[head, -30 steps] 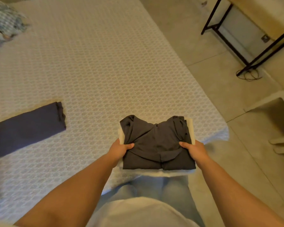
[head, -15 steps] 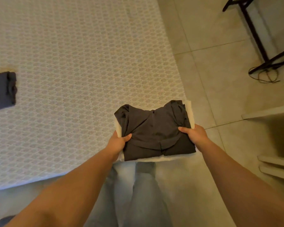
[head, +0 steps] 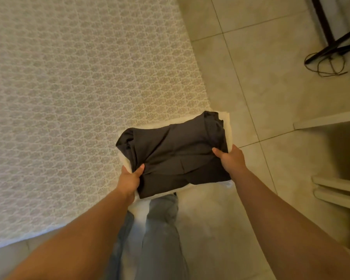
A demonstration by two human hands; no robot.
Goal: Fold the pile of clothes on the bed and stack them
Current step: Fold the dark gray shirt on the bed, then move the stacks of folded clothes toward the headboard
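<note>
The person is standing at the corner of the bed [head: 73, 93] and is carrying a small stack of folded clothes in both hands. A dark grey folded garment [head: 180, 156] is lying on top of a cream folded piece [head: 226, 122], whose edges are showing at the stack's 1 o'clock and 8 o'clock sides. The left hand [head: 129, 179] is gripping the stack at its 8 o'clock corner, thumb pressing down on the dark cloth and fingers tucked underneath. The right hand [head: 231, 159] is gripping the 3 o'clock edge the same way, thumb on top.

The stack is being held in the air, just past the mattress corner, above the tiled floor [head: 271, 102] and the person's jeans [head: 162, 229]. It looks to be clear of the bedspread, though its far-left edge may be brushing it; the angle is not settling that.

Folding of these two pieces appears done; the step in hand is moving the stack. The next move is calling for a level carry with both grips kept even, so the loosely folded top garment, rumpled at 11 o'clock, is not sliding off, then a flat set-down.
</note>
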